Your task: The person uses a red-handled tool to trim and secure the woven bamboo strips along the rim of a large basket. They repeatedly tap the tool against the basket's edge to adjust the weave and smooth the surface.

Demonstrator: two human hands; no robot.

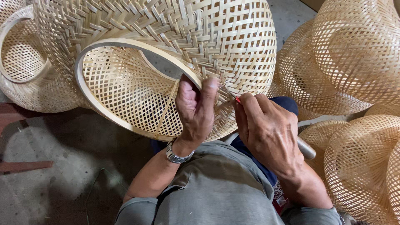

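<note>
Woven bamboo shade (166, 50) in my lap, body fully woven, hoop rim (104, 48) fitted. My left hand (196, 110) clamped on rim edge; my right hand (266, 129) pinched shut on red-tipped tool (236, 99) at loose strip ends, rim finishing left. Finished shades (354, 54) stacked right, on floor (50, 158).

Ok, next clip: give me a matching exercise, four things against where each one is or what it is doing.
Things:
1. left hand
2. right hand
3. wristwatch
4. stacked woven shades

Places or states:
A. piled at the right of the view
B. grips the rim of the woven bamboo shade
C. pinches a small red-tipped tool at the weave
D. on the left wrist

Pairs: 1-B, 2-C, 3-D, 4-A
</note>
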